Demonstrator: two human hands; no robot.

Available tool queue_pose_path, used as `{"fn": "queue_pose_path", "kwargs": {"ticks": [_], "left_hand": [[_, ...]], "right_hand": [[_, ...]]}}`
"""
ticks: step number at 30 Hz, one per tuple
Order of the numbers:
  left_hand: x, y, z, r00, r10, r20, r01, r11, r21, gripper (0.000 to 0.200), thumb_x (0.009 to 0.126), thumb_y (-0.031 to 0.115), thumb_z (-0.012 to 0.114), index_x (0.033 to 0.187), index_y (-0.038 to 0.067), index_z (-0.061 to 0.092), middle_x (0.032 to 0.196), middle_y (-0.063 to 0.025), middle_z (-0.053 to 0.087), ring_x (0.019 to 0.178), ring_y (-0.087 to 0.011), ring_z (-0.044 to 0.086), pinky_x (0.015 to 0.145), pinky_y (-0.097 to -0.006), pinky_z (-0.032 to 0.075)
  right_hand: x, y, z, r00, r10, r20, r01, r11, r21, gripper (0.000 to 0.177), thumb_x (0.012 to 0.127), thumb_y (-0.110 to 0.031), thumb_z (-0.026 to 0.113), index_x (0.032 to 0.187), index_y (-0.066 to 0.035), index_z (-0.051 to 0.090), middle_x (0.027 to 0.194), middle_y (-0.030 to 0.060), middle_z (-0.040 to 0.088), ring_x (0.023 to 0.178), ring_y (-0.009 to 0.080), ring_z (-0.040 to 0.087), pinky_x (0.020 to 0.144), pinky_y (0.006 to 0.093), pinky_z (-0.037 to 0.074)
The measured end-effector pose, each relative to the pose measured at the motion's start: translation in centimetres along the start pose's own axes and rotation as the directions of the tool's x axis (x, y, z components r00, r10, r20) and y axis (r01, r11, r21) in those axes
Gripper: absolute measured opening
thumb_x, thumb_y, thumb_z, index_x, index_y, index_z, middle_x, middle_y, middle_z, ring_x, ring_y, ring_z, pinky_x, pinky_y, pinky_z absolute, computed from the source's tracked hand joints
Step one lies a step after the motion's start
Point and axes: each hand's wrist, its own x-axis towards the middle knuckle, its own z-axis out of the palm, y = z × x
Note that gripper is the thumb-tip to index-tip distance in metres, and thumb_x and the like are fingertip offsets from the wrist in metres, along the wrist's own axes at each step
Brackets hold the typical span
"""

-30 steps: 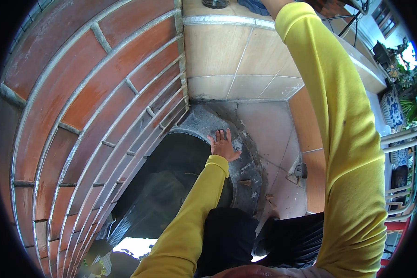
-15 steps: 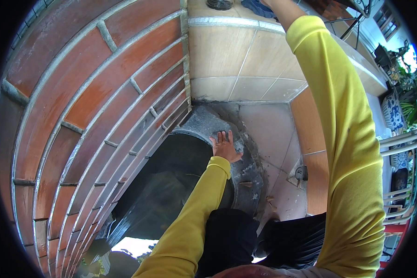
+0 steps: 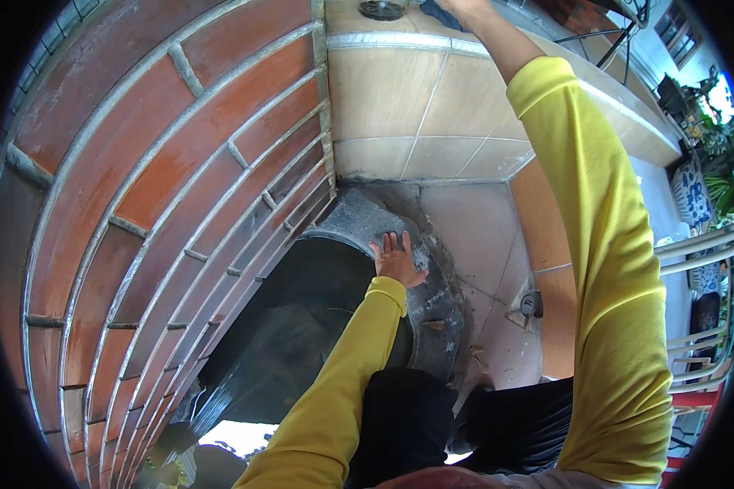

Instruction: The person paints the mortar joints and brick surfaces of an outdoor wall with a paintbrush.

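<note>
My left hand (image 3: 397,261) lies with its fingers spread on the grey stone rim (image 3: 436,314) beside the dark water (image 3: 302,310). Nothing is held in it. At the top edge of the view, my right hand (image 3: 463,8) is on a dark blue cloth (image 3: 443,15) lying on the tiled ledge (image 3: 383,20); its fingertips are partly cut off by the frame. A dark round glass dish (image 3: 382,9) stands on the ledge to the left of the cloth.
A red brick wall (image 3: 196,147) rises along the left. A small dark fitting (image 3: 532,304) and dry leaves (image 3: 434,324) are on the floor and rim. Blue-and-white pots (image 3: 691,196), plants and a pale chair (image 3: 697,248) stand at the right.
My right hand and the blue cloth have shifted a little to the left along the ledge, towards the glass dish. My left hand stays in place on the rim.
</note>
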Motion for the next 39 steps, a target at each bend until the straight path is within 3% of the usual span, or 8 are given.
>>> {"fn": "queue_pose_path", "kwargs": {"ticks": [10,13,16,25,27,31,34,39], "left_hand": [[0.0,0.1,-0.3,1.0,0.006,-0.007,-0.006,1.0,-0.014,0.112,0.086,0.069,0.06,0.162,0.0,0.015,0.163,-0.0263,0.027,0.153,-0.0416,0.022,0.117,-0.071,0.016],[-0.2,0.0,-0.2,1.0,0.005,0.004,-0.005,1.0,-0.006,0.112,0.086,0.069,0.06,0.162,0.0,0.015,0.164,-0.0267,0.027,0.153,-0.0418,0.022,0.117,-0.0709,0.016],[0.0,-0.1,-0.3,1.0,0.009,-0.002,-0.009,1.0,-0.007,0.112,0.086,0.069,0.06,0.162,0.0,0.015,0.164,-0.0272,0.027,0.153,-0.0421,0.022,0.117,-0.0711,0.016],[-0.1,0.1,-0.4,1.0,0.006,-0.002,-0.006,1.0,-0.009,0.112,0.086,0.069,0.061,0.162,0.001,0.015,0.163,-0.0272,0.028,0.153,-0.0421,0.023,0.117,-0.0716,0.016],[-0.1,0.0,-0.2,1.0,-0.001,0.0,0.001,1.0,-0.011,0.112,0.085,0.069,0.062,0.162,0.001,0.016,0.163,-0.0272,0.028,0.152,-0.042,0.023,0.116,-0.0718,0.016],[0.1,0.1,-0.2,1.0,0.0,-0.014,0.0,1.0,-0.009,0.113,0.085,0.069,0.062,0.162,0.001,0.016,0.162,-0.027,0.03,0.152,-0.0419,0.024,0.116,-0.0719,0.017],[0.1,0.2,-0.2,1.0,-0.001,-0.017,0.001,1.0,-0.005,0.113,0.084,0.069,0.062,0.162,0.0,0.016,0.162,-0.0268,0.03,0.152,-0.042,0.025,0.116,-0.0717,0.017],[0.0,0.2,-0.4,1.0,-0.001,-0.009,0.001,1.0,0.0,0.113,0.084,0.07,0.062,0.161,0.0,0.017,0.161,-0.0264,0.031,0.151,-0.0418,0.026,0.115,-0.0718,0.018]], "right_hand": [[-0.2,-0.3,0.4,0.999,-0.021,-0.042,0.023,0.999,0.043,0.047,0.098,-0.046,0.064,0.088,-0.001,0.07,0.07,0.0166,0.067,0.066,0.0278,0.067,0.066,0.0398,0.051],[-0.3,0.0,0.8,0.995,-0.057,-0.076,0.052,0.996,-0.069,0.046,0.098,-0.045,0.064,0.089,-0.001,0.071,0.069,0.0169,0.066,0.067,0.0281,0.067,0.067,0.0402,0.051],[-0.6,-0.3,0.5,0.996,-0.023,-0.091,0.025,0.999,0.021,0.045,0.098,-0.045,0.064,0.09,-0.002,0.071,0.07,0.0171,0.066,0.067,0.0287,0.067,0.067,0.0406,0.051],[-1.0,0.1,0.8,0.991,0.008,-0.132,0.005,0.995,0.104,0.048,0.1,-0.044,0.063,0.078,-0.002,0.067,0.064,0.0077,0.065,0.058,0.0176,0.06,0.06,0.0354,0.048],[-1.0,0.2,1.2,0.98,0.153,-0.129,-0.125,0.971,0.202,0.048,0.101,-0.043,0.063,0.075,-0.002,0.066,0.063,0.0059,0.064,0.055,0.0163,0.057,0.058,0.0345,0.046],[-0.7,1.2,1.5,0.934,0.342,-0.1,-0.283,0.884,0.373,0.045,0.102,-0.042,0.062,0.081,-0.002,0.066,0.065,0.0048,0.064,0.051,0.0139,0.053,0.05,0.0314,0.043],[-0.4,1.9,1.8,0.845,0.534,-0.04,-0.349,0.606,0.715,0.04,0.105,-0.041,0.059,0.093,-0.003,0.063,0.067,0.0074,0.063,0.049,0.0141,0.052,0.043,0.029,0.04],[-0.6,3.5,1.8,0.762,0.636,0.123,-0.356,0.252,0.9,0.035,0.109,-0.038,0.05,0.11,-0.003,0.054,0.069,0.0101,0.063,0.048,0.0155,0.053,0.038,0.0273,0.038]]}}
